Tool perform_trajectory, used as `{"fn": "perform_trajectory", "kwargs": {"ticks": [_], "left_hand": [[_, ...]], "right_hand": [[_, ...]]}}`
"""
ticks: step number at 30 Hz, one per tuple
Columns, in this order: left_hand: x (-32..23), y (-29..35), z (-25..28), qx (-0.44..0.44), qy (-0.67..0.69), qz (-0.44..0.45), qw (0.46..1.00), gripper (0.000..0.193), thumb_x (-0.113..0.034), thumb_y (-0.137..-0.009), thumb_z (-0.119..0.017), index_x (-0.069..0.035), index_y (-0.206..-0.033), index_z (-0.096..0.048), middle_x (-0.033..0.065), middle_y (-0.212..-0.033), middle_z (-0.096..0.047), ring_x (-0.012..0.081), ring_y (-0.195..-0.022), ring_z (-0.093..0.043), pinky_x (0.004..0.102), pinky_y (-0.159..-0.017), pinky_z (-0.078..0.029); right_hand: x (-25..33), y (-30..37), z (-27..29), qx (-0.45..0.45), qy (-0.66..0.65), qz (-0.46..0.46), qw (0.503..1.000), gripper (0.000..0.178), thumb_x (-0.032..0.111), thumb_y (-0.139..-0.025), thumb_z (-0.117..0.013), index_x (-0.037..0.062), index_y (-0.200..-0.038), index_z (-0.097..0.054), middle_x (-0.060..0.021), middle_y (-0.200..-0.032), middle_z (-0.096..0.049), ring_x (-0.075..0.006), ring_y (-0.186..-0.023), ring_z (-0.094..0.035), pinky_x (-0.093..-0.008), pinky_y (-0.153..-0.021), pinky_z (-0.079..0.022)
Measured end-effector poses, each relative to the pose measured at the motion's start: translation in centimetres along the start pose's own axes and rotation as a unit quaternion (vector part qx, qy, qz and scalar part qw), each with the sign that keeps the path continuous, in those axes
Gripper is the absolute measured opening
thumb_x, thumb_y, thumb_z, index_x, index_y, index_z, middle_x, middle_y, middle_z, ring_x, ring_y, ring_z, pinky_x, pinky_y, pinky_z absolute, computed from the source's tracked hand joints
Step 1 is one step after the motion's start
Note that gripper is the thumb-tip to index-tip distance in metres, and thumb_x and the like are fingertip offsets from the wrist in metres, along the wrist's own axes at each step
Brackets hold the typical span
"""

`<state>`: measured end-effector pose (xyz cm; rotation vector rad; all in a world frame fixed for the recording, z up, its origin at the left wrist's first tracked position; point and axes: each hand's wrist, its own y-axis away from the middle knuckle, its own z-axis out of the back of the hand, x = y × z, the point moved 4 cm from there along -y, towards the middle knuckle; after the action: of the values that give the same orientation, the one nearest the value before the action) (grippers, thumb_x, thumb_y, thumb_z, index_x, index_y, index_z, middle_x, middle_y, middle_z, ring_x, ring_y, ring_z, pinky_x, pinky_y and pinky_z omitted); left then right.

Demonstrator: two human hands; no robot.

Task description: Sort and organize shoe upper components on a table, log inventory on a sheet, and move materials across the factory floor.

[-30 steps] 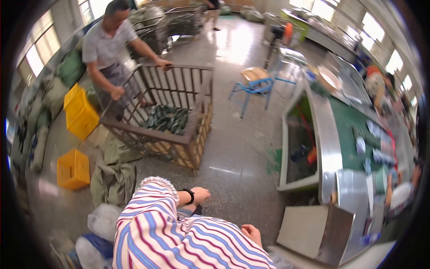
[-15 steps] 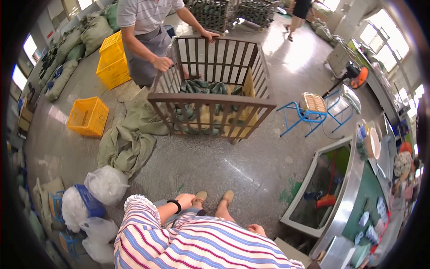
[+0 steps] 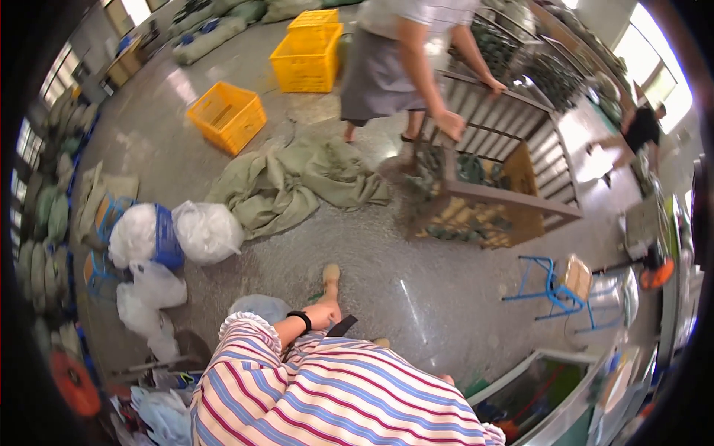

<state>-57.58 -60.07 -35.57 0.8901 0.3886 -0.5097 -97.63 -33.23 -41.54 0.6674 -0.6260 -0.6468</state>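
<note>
My left hand, with a black band at the wrist, hangs low in front of my striped shirt. Its fingers are curled, and a dark flat strip lies beside them; whether they hold it is unclear. Of my right hand only a sliver shows past the shirt, its fingers hidden. Ahead to the right, a co-worker in a grey apron has both hands on the rim of a brown slatted cage cart. Dark green pieces lie inside it.
A crumpled olive cloth spreads over the floor ahead. Yellow crates stand beyond it. White stuffed bags are at left. Blue-framed stools and a grey-framed panel stand at right. Another person is far right.
My view has turned left, shifting the cart and stools rightward. The cart now stands apart from the olive cloth. My right hand has mostly gone behind my shirt.
</note>
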Motion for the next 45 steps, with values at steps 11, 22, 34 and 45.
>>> {"fn": "perform_trajectory", "kwargs": {"ticks": [11,22,34,45], "left_hand": [[32.9,-7.4,19.5,-0.281,0.177,0.360,0.872,0.026,-0.015,-0.072,-0.059,-0.009,-0.097,-0.060,0.0150,-0.102,-0.056,0.0314,-0.095,-0.053,0.0402,-0.082,-0.044],[49.9,-24.9,27.3,-0.217,0.353,0.290,0.863,0.056,-0.039,-0.063,-0.067,-0.030,-0.116,-0.051,0.0308,-0.133,-0.017,0.0414,-0.120,-0.030,0.0417,-0.099,-0.029],[64.1,-45.3,34.6,-0.340,0.855,-0.059,0.387,0.037,-0.021,-0.087,-0.049,-0.007,-0.120,-0.042,-0.0008,-0.108,-0.049,0.0076,-0.092,-0.046,0.0289,-0.087,-0.036],[34.4,-27.3,63.1,-0.214,0.553,-0.540,0.598,0.043,-0.022,-0.086,-0.049,-0.003,-0.124,-0.041,0.0135,-0.090,-0.058,0.0209,-0.081,-0.055,0.0329,-0.070,-0.043]], "right_hand": [[31.9,-20.5,7.2,0.114,0.092,0.164,0.975,0.026,0.021,-0.076,-0.051,0.0013,-0.090,-0.061,-0.0080,-0.072,-0.065,-0.0166,-0.068,-0.062,-0.0291,-0.063,-0.048],[58.1,-44.2,1.9,0.180,0.248,0.161,0.938,0.049,0.026,-0.072,-0.058,0.0140,-0.119,-0.049,-0.0156,-0.126,-0.042,-0.0297,-0.105,-0.049,-0.0355,-0.087,-0.041],[79.5,-77.0,-21.7,0.152,0.498,0.214,0.827,0.041,0.038,-0.065,-0.063,0.0362,-0.106,-0.059,-0.0128,-0.143,0.002,-0.0404,-0.128,-0.007,-0.0499,-0.098,-0.024],[82.4,-78.9,-18.0,0.260,0.262,0.351,0.861,0.019,0.013,-0.082,-0.053,0.0042,-0.099,-0.055,-0.0050,-0.091,-0.060,-0.0145,-0.084,-0.054,-0.0267,-0.074,-0.045]]}}
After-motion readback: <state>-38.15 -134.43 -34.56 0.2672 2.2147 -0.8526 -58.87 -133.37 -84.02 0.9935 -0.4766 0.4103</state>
